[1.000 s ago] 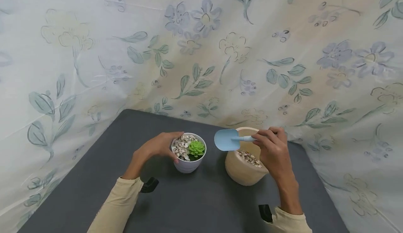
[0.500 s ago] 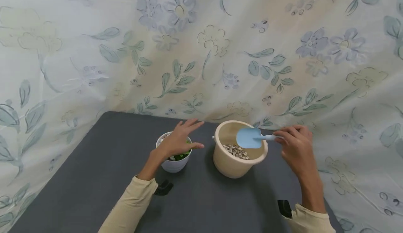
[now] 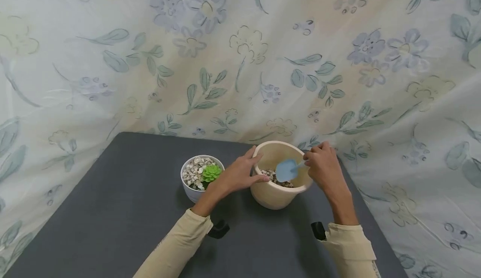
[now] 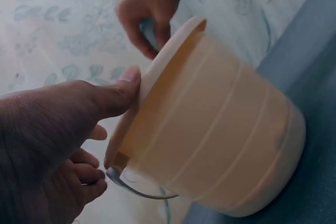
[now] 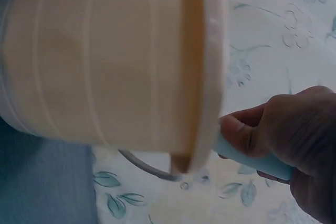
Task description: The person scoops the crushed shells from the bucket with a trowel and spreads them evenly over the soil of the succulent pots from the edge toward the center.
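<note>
Held beige bucket by its left rim with left hand: thumb over the lip, fingers curled outside the wall. Right hand pinched the handle of the blue scoop, blade down inside the bucket, at or just above the pebbles; contact not clear. Bucket sat far-right on the grey table, near the floral cloth. Judged best way to load the scoop: keep the left grip firm so the bucket couldn't slide or tip, drive the blade low and flat under the pebbles, lift level, clear the rim before swinging out. Pebble layer looked shallow, so a steep dig would likely just scrape the bottom. Wire bail hung loose below the rim on the left-hand side, clear of the scoop. White pot with green succulent and pebble topping stood just left of the bucket, behind the left wrist, so forearm partly blocked a straight path over to it. Risk of spilling on that crossing.
</note>
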